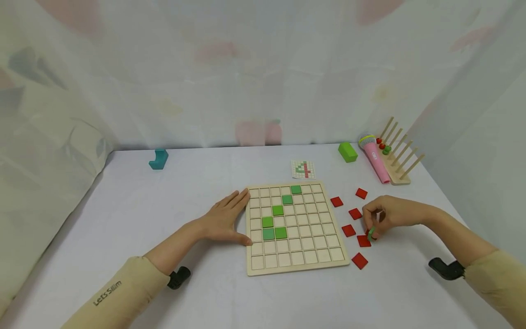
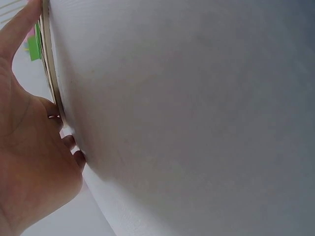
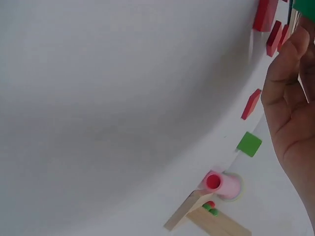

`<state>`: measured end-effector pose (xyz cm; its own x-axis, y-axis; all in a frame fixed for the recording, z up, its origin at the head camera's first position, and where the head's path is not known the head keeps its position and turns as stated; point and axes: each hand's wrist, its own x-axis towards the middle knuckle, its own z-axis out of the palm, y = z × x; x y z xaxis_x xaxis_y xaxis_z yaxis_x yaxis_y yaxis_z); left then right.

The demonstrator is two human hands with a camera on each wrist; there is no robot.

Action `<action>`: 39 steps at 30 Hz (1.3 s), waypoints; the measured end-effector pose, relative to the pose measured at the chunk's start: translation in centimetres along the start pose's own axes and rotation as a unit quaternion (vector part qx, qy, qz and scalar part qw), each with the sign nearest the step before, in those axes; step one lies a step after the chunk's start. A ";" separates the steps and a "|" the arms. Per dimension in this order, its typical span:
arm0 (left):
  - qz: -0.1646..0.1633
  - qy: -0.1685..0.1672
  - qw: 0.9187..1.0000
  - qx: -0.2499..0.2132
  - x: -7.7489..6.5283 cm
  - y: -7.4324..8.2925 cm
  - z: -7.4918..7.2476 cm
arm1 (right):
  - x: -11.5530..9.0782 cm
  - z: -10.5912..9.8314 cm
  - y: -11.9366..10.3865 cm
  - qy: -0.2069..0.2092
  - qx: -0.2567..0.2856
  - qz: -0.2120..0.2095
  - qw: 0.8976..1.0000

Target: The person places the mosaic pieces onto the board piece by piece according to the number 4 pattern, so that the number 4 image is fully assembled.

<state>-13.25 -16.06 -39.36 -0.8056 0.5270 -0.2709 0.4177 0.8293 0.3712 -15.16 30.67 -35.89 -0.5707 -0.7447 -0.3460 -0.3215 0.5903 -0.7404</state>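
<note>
A wooden grid board point(image 1: 302, 246) lies flat on the white table, with several green tiles point(image 1: 277, 210) set in its squares in a slanting row and a short step. Along the board's left edge rests my left hand point(image 1: 225, 220), fingers straight and thumb spread, touching the rim. To the right of the board, my right hand point(image 1: 388, 214) pinches a green tile point(image 1: 371, 234) between thumb and fingertips, tilted on edge just above a red tile point(image 1: 364, 241). In the right wrist view that green tile point(image 3: 306, 7) shows at the top corner.
Several red tiles point(image 1: 348, 230) lie loose right of the board. Behind it is a small pattern card point(image 1: 303, 169). At the back stand a green block point(image 1: 347, 152), a pink toy microphone point(image 1: 376, 160) and a wooden peg stand point(image 1: 400, 176); a teal block point(image 1: 159, 159) is at back left.
</note>
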 end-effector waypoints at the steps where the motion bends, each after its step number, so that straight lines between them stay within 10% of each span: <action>1: 0.000 0.000 1.000 0.001 0.0 0.0 0.0 | 0.3 0.0 -0.2 0.003 -0.002 -0.002 1.000; 21: 0.002 0.003 1.000 0.005 0.1 0.0 0.1 | 6.6 -0.7 -2.6 0.088 0.011 0.008 0.996; 39: -0.001 0.005 1.000 0.000 -0.2 -0.1 0.0 | 10.9 1.8 -6.2 0.081 0.010 -0.027 0.996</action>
<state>-13.09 -16.24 -39.32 -0.8106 0.5234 -0.2628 0.4157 0.8303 0.3712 -18.08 18.38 -36.11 -0.6683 -0.7139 -0.2091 -0.3409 0.5437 -0.7669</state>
